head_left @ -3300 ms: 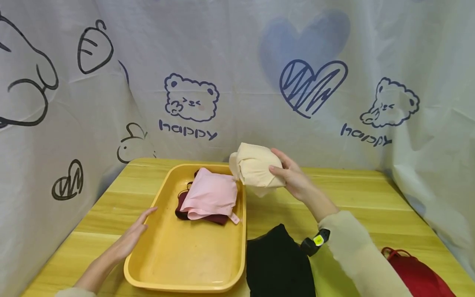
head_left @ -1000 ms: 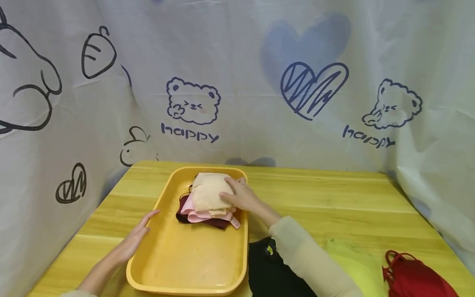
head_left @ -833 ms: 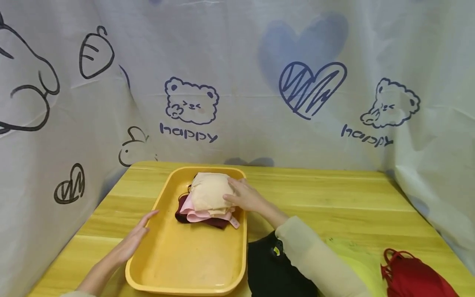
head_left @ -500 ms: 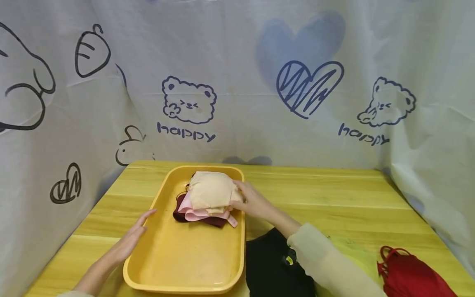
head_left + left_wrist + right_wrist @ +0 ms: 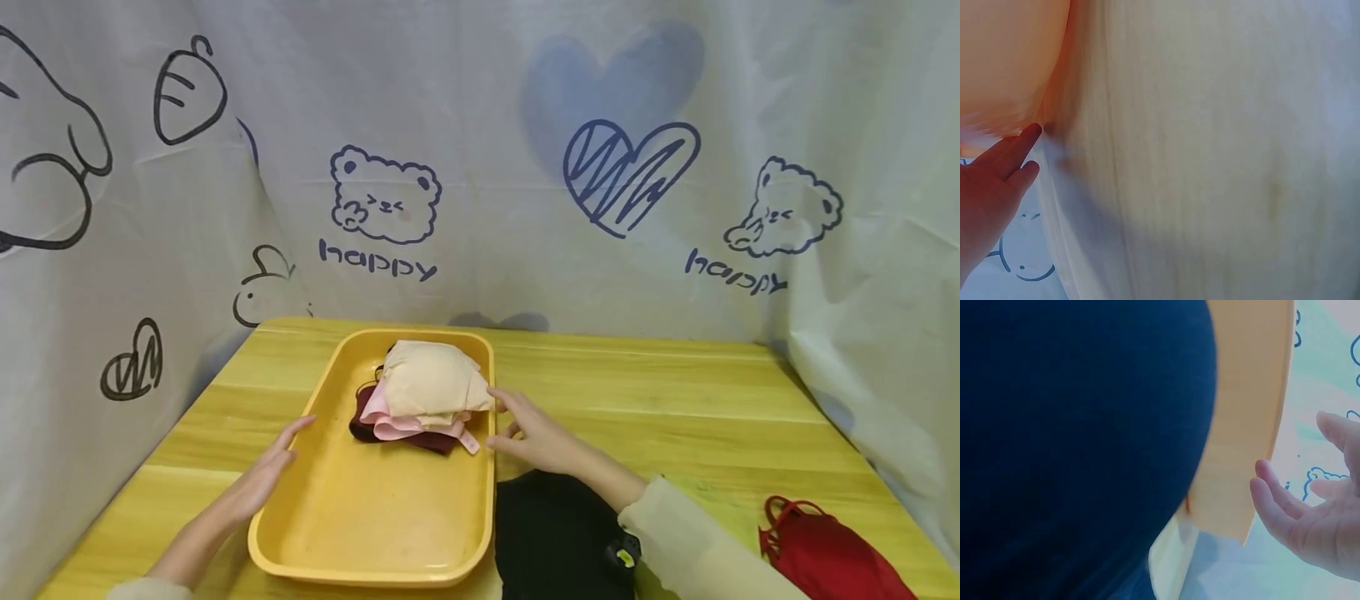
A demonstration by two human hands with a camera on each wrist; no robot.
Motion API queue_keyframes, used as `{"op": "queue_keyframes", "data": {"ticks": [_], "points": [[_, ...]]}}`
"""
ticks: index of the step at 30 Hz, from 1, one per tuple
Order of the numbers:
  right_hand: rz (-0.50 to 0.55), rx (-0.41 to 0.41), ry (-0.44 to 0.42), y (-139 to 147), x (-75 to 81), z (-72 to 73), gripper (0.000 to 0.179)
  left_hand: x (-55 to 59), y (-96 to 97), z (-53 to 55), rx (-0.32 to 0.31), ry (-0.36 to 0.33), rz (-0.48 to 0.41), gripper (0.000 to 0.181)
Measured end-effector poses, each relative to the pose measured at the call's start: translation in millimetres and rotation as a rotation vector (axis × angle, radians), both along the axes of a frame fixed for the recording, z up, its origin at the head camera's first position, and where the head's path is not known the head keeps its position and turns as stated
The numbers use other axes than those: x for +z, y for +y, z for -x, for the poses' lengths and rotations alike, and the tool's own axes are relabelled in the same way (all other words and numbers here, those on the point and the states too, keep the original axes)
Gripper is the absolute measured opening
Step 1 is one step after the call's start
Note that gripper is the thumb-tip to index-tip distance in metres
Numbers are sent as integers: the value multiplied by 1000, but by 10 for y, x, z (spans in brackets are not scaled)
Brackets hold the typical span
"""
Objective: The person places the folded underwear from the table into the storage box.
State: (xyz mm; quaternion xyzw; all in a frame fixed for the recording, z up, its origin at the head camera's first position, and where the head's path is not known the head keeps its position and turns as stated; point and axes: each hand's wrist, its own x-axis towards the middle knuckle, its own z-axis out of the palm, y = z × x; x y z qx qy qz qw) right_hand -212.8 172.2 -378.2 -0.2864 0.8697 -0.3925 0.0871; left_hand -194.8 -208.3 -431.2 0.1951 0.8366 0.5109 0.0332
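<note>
Cream bundle (image 5: 431, 379) lies on pink cloth (image 5: 393, 428) in the far end of the tray (image 5: 386, 517), one corner pointing right; tray long axis runs near to far. Left hand (image 5: 260, 481), fingers extended, touches the tray; right hand (image 5: 538, 434), fingers parted, holds nothing.

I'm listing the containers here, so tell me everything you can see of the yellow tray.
The yellow tray is a shallow rectangle with rounded corners, raised walls and a rim, smooth and slightly glossy like plastic. It sits upright on the wood-grained table, a short side toward the person. Toward its far end lie a burgundy item, a pink cloth and, topmost, a cream bundle. The left hand appears to touch its left rim; the right hand is at its right rim, contact unclear. Black fabric lies along its right side.
</note>
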Motion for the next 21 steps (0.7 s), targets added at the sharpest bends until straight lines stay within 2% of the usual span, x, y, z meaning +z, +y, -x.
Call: {"op": "queue_keyframes", "data": {"ticks": [7,14,21], "points": [[-49,42,-50,155,-110,-97,67,-3,-12,15,-10,-2,-2,47],[-169,42,-178,392,-182,-194,65,7,-13,10,-8,-16,8,47],[-196,62,-224,554,-210,-267,67,15,-4,-5,-12,-15,1,47]]}}
